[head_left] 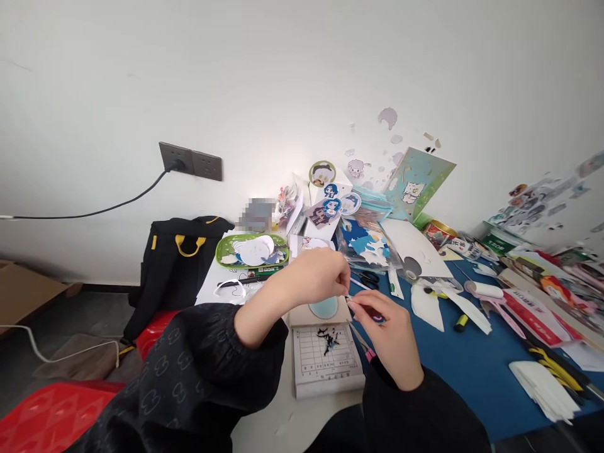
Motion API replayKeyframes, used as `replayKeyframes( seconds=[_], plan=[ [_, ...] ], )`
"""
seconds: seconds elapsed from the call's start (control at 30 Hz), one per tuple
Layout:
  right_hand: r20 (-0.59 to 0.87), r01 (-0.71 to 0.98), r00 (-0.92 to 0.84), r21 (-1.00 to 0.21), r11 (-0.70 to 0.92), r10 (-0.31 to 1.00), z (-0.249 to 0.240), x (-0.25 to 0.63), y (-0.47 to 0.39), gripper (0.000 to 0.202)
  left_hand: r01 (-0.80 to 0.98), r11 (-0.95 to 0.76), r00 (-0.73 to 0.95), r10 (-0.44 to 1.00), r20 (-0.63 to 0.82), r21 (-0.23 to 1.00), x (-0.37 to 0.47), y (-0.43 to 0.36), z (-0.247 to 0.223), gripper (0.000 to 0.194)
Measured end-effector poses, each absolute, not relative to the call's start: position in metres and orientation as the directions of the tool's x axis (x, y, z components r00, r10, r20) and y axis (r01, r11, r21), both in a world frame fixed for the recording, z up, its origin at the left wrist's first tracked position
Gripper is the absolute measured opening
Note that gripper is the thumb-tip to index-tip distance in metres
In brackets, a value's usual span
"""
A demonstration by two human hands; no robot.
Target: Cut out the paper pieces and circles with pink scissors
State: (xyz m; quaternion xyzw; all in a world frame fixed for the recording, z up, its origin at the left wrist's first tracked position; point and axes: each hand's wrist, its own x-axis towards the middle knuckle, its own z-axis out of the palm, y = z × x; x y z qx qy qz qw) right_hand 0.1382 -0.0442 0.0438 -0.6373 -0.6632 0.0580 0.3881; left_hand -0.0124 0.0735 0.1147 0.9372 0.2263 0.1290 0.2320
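Note:
My left hand (321,274) reaches across above the desk, its fingers pinched together and bent downward. Close beside it, my right hand (389,327) is closed with thumb and forefinger pressed together. The fingertips of both hands meet at a tiny pale piece (349,298), too small to name. Beneath them lie a light blue oval (323,307) on a beige board and a thick pad of printed grid paper (325,362). Several small black scraps (329,340) are scattered on that pad. A pink-handled tool (370,355) shows partly behind my right wrist.
A green tray (221,255) of paper cutouts stands at the left, near a black backpack (163,251). Black scissors (369,279) lie behind my hands. On the blue mat (438,362) to the right are a yellow-black marker (462,323), white tissues (542,387) and yellow-handled pliers (557,368).

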Motion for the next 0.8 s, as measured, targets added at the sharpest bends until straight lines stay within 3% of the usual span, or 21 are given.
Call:
replayKeyframes(
  seconds=[0.27,0.5,0.7,0.8],
  plan=[
    [0.325,0.823,0.006,-0.539,0.180,0.946,0.020,0.141,-0.050,0.016,0.396,-0.797,0.867,0.488,0.099,0.456,-0.017,0.078,0.113,0.015],
    [0.366,0.803,0.174,-0.590,0.083,0.914,0.040,0.134,-0.043,0.015,0.347,-0.817,0.899,0.430,0.086,0.460,-0.014,0.077,0.109,0.020],
    [0.315,0.760,0.184,-0.647,0.069,0.931,0.048,0.126,-0.032,0.017,0.287,-0.798,0.920,0.384,0.080,0.531,-0.013,0.077,0.111,0.008],
    [0.306,0.742,0.201,-0.668,0.060,0.930,0.046,0.125,-0.032,0.020,0.289,-0.779,0.911,0.402,0.090,0.556,-0.014,0.078,0.112,0.017]
  ],
)
